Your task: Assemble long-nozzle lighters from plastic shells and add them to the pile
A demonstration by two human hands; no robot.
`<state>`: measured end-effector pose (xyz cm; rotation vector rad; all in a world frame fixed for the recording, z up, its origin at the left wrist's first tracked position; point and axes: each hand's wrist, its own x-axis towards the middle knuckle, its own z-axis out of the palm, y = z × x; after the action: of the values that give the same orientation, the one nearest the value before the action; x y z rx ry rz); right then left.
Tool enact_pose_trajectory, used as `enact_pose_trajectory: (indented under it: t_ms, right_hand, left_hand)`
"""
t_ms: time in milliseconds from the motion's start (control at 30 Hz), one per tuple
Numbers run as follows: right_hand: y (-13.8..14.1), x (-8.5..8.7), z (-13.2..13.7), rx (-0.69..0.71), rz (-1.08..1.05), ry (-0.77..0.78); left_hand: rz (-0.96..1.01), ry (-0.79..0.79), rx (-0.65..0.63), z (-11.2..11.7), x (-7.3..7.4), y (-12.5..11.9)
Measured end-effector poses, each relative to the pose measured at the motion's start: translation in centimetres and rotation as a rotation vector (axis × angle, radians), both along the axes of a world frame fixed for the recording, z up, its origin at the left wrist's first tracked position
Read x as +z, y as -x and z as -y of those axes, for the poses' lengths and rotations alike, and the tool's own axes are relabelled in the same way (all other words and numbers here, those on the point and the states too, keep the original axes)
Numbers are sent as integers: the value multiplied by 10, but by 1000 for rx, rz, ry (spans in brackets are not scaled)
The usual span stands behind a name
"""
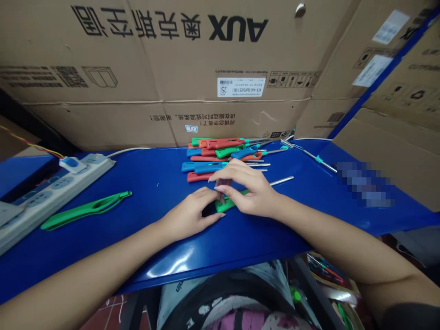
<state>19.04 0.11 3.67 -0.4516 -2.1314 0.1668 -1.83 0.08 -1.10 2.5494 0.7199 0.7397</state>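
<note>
A green long-necked lighter (229, 202) lies low over the blue table between my two hands, its metal tube (282, 180) pointing to the far right. My left hand (192, 213) is closed at the handle's near end, thumb and fingers against it. My right hand (252, 190) arches over the handle with its fingers bent and pressed to it; much of the handle is hidden beneath. Whether a small part sits between the fingertips, I cannot make out. Just beyond my hands is a pile of red, green, blue and orange lighters (225, 143). At left lies a green handle shell (85, 211).
A white power strip (58, 188) with a plug and cables runs along the table's left side. Cardboard panels (137, 110) wall the back and right. A loose metal tube with wire (323, 160) lies at the right, near a blurred patch (366, 184). The table's front edge is close to me.
</note>
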Motion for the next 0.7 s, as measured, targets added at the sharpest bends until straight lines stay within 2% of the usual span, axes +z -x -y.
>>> enact_pose_trajectory:
  t_ms: [133,300,533,600,700]
  right_hand:
    - [-2,0,-1,-31,46,-217]
    - [1,4,4,17,36,-78]
    - [-3,0,-1,-46,30,-248]
    - [-2,1,-1,-8,70,-189]
    - [0,4,2,49,64,-21]
  left_hand:
    - [24,6,-3,1,1,-1]
    - [9,17,0,1,2,-1]
    - [8,32,13,1,3,-1]
    - [7,38,7,1,4,-1]
    - [1,33,-6,1,4,-1]
